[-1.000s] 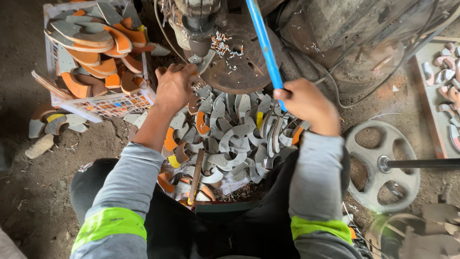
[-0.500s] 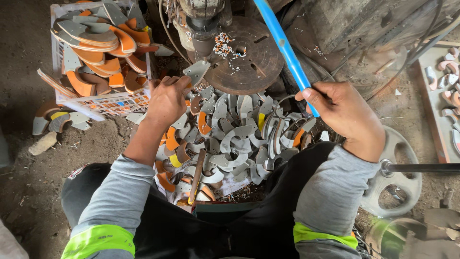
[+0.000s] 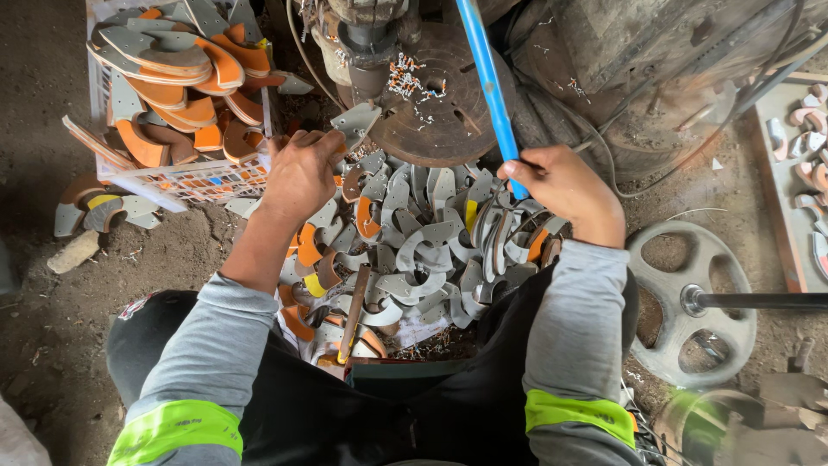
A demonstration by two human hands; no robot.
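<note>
On the dirt floor, the left hand pinches a grey curved plate jutting up-right beyond its fingertips; right hand grips the blue lever

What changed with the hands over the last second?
The left hand lifted a grey curved metal piece off the pile and carried it up toward the round drill table. The right hand rode the blue lever downward, then eased back up, gripping it throughout. The pile and the white crate stayed put.
</note>
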